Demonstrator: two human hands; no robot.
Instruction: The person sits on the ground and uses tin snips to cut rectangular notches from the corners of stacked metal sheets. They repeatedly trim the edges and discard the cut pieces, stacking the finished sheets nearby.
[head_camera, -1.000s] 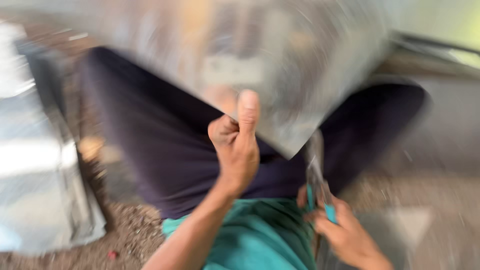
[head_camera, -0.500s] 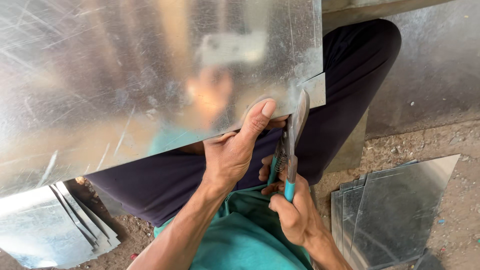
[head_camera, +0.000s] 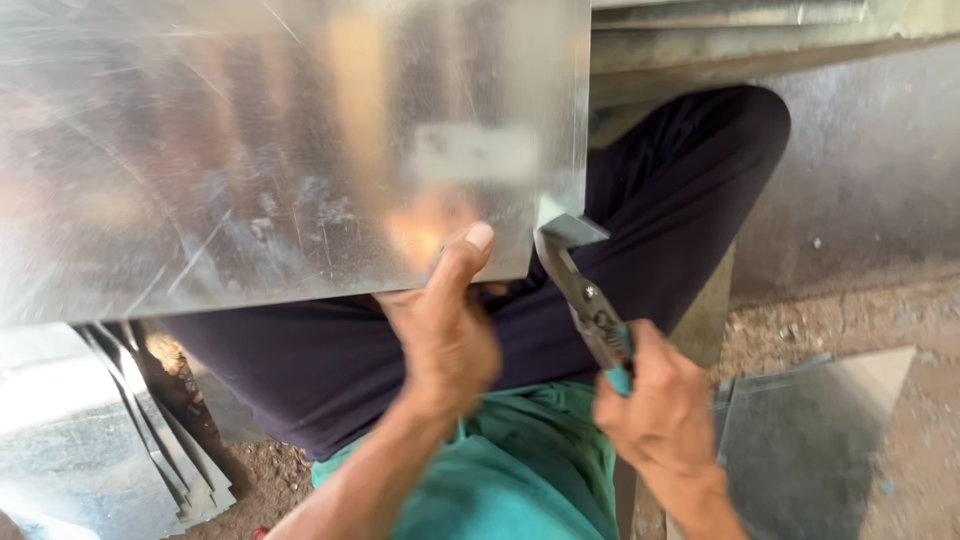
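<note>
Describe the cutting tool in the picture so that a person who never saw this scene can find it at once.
Start from the large shiny metal sheet that fills the upper left and rests over the person's lap. Follow its lower edge to the right corner, where the left hand grips it from below. Just right of that, the right hand holds the tin snips: the only thing there with teal handles and dark narrow blades.
</note>
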